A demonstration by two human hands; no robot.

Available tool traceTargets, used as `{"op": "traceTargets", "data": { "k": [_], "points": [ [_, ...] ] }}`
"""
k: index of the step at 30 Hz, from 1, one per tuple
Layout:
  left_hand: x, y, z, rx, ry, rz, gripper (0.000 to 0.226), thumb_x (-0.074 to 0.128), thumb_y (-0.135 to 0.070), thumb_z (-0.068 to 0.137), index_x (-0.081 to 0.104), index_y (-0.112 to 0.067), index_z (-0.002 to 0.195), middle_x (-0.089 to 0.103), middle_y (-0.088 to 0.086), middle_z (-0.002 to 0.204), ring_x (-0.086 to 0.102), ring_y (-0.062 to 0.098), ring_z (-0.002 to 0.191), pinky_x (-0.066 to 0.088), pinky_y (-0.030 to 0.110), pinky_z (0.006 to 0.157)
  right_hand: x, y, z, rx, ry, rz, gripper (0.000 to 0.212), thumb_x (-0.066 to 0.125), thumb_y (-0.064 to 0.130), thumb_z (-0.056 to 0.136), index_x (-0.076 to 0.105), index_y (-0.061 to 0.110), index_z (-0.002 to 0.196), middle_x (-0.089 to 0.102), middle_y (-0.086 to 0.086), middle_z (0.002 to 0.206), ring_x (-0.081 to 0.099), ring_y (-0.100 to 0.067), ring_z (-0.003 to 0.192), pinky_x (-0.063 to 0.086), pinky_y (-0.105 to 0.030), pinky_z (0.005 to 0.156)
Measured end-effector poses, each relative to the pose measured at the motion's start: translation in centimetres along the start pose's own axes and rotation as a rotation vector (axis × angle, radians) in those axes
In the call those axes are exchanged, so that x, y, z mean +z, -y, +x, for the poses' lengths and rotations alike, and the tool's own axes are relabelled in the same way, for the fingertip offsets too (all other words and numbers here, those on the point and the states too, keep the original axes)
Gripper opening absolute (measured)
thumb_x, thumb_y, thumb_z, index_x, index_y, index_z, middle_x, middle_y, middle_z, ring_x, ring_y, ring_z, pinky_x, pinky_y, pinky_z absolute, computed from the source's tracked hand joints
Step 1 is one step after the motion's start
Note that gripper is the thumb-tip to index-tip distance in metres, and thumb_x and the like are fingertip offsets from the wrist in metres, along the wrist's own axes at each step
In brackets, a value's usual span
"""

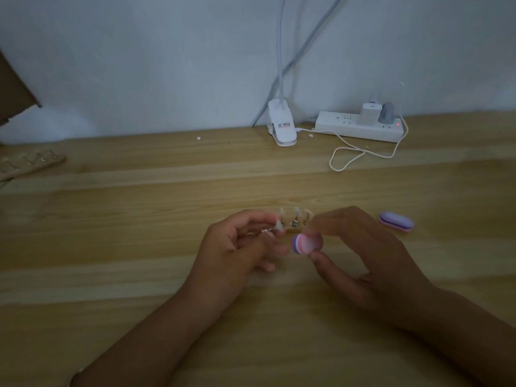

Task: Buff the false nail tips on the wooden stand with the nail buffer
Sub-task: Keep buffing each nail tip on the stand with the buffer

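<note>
A small wooden stand [296, 225] with clear false nail tips [297, 211] on metal clips sits mid-table, partly hidden behind my hands. My left hand [243, 247] pinches one clip holding a nail tip [83, 226] lifted off just left of the stand. My right hand [360, 255] grips a pink and purple nail buffer [303, 244] between thumb and fingers, its end facing the held tip, a short gap apart. The picture is dim and slightly blurred.
A second purple buffer [396, 222] lies to the right. At the back stand a white clip lamp [282, 127] and a power strip [360, 125] with a looping white cable [349, 155]. Another wooden stand [30, 162] lies at far left.
</note>
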State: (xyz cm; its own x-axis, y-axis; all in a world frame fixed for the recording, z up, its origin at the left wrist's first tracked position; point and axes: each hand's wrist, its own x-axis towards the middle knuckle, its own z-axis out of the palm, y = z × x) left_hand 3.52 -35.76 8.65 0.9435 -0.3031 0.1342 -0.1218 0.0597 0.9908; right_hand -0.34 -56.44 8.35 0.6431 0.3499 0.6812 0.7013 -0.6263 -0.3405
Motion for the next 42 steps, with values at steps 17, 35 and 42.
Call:
{"op": "traceTargets", "data": {
  "k": [17, 35, 42],
  "points": [
    [0.1, 0.1, -0.5, 0.166, 0.053, 0.179, 0.017, 0.072, -0.022, 0.081, 0.077, -0.015, 0.096, 0.074, 0.001, 0.078, 0.064, 0.013, 0.061, 0.051, 0.025, 0.056, 1.1, 0.4, 0.0, -0.01, -0.055, 0.007, 0.023, 0.058, 0.015, 0.098, 0.071, 0.011, 0.117, 0.065, 0.001, 0.117, 0.061, -0.011, 0.109, 0.044, -0.018, 0.096],
    [0.1, 0.1, -0.6, 0.104, 0.076, 0.151, 0.015, 0.073, -0.033, 0.077, 0.079, -0.024, 0.089, 0.075, 0.003, 0.076, 0.067, 0.015, 0.069, 0.05, 0.025, 0.06, -0.4, -0.5, 0.7, 0.057, -0.089, -0.162, 0.021, 0.054, 0.014, 0.095, 0.072, 0.013, 0.106, 0.065, 0.005, 0.109, 0.06, -0.007, 0.103, 0.035, -0.008, 0.096],
    [0.1, -0.3, -0.6, 0.133, 0.116, 0.17, 0.023, 0.076, -0.044, 0.074, 0.079, -0.029, 0.091, 0.075, 0.001, 0.077, 0.062, 0.01, 0.063, 0.048, 0.024, 0.06, 0.7, 0.4, 0.1, -0.081, -0.003, -0.106, 0.021, 0.054, 0.009, 0.099, 0.072, 0.007, 0.11, 0.065, -0.004, 0.114, 0.063, -0.021, 0.101, 0.05, -0.029, 0.088]
  ]
}}
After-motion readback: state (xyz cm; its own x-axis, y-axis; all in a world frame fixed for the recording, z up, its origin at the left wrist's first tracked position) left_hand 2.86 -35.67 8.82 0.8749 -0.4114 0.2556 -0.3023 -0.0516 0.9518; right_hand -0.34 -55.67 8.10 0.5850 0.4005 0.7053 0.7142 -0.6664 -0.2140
